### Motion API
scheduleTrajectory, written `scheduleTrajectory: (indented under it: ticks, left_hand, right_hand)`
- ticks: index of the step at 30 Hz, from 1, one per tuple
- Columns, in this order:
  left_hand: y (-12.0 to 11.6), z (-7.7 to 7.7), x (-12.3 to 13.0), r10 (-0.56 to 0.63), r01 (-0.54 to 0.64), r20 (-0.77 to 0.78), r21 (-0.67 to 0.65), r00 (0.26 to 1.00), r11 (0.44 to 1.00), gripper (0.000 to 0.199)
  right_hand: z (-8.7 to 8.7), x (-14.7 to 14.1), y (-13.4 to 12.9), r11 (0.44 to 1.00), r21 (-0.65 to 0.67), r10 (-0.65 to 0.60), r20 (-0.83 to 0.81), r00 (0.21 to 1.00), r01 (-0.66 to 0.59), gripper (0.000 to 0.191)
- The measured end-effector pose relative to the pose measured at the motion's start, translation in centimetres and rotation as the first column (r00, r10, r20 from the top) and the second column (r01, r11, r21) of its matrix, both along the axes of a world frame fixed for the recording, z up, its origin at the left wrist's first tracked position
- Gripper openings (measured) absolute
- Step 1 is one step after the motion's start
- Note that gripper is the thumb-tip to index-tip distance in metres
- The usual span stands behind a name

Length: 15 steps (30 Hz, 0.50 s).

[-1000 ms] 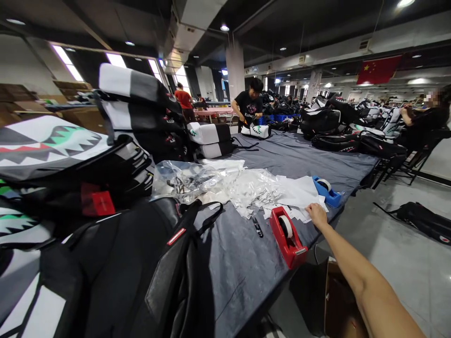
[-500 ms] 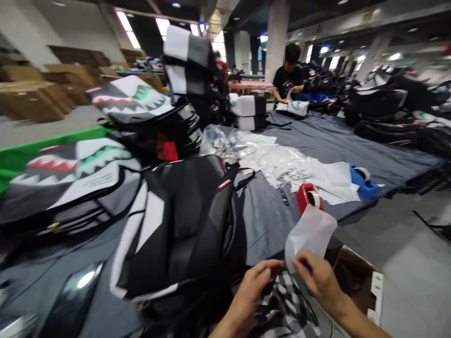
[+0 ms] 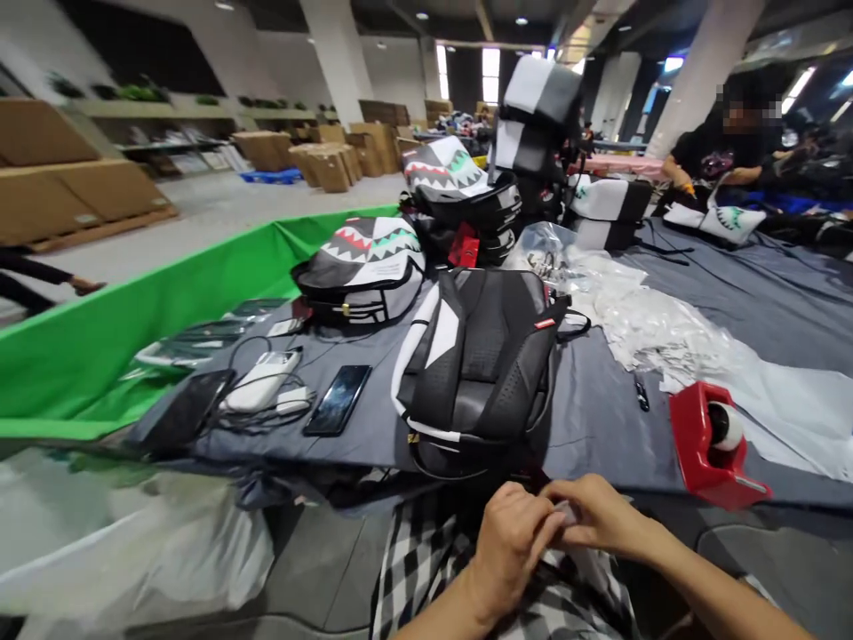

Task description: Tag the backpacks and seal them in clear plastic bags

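Note:
Both hands meet low in the view, over black-and-white checked cloth (image 3: 417, 569). My left hand (image 3: 510, 542) has its fingers curled in, touching the fingers of my right hand (image 3: 590, 516), which is pinched closed. A bit of pale, thin material shows between them, too small to make out. Just beyond the hands, a black backpack (image 3: 480, 356) with white panels lies on the grey cloth-covered table (image 3: 579, 427), straps up. To the right stands a red tape dispenser (image 3: 713, 444) with a roll in it.
Left of the backpack lie a phone (image 3: 338, 400), a white charger (image 3: 263, 382) with cables, and a shark-mouth patterned backpack (image 3: 366, 267). White sheets (image 3: 673, 329) spread at the right. Stacked bags (image 3: 539, 116) stand behind. A person (image 3: 720, 160) handles a bag across the table.
The view has swung left. The white sheet that hung from my right hand is no longer spread out, and my hands have come together.

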<state>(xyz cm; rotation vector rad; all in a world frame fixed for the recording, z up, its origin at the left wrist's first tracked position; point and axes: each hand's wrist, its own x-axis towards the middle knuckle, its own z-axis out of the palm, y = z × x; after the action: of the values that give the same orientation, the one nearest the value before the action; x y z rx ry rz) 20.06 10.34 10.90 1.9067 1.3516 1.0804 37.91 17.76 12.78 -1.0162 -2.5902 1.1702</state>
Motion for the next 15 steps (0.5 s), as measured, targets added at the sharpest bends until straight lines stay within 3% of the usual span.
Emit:
scheduleTrajectory:
  ticks: [1, 4, 6, 9, 12, 15]
  left_hand:
    - [-0.2, -0.3, -0.5, 0.095, -0.094, 0.044, -0.022, 0.995, 0.995, 0.027]
    - [-0.3, -2.3, -1.9, 0.336, -0.318, 0.164, -0.127, 0.927, 0.94, 0.026]
    - [0.2, -4.0, -2.1, 0.343, -0.326, 0.139, -0.133, 0.929, 0.936, 0.033]
    - [1.8, -5.7, -0.9, 0.257, -0.258, -0.03, -0.171, 0.966, 0.951, 0.048]
    - [3.6, -5.9, 1.0, 0.317, -0.331, -0.1, -0.219, 0.943, 0.918, 0.042]
    - [4.4, -5.5, 1.7, 0.41, -0.393, 0.008, -0.265, 0.912, 0.88, 0.03]
  right_hand:
    - [-0.2, -0.1, 0.4, 0.998, -0.053, -0.024, -0.029, 0.999, 0.022, 0.02]
    - [-0.1, 0.2, 1.3, 0.985, -0.159, -0.093, -0.153, 0.984, 0.068, 0.035]
    - [0.4, 0.8, 1.6, 0.984, -0.15, -0.131, -0.216, 0.967, 0.099, 0.04]
    - [1.0, 1.7, 1.8, 0.981, -0.117, -0.182, -0.274, 0.944, 0.155, 0.044]
    - [0.9, 2.4, 1.7, 0.958, -0.189, -0.261, -0.258, 0.93, 0.217, 0.043]
    - [1.0, 3.3, 1.9, 0.904, -0.305, -0.374, -0.226, 0.9, 0.299, 0.048]
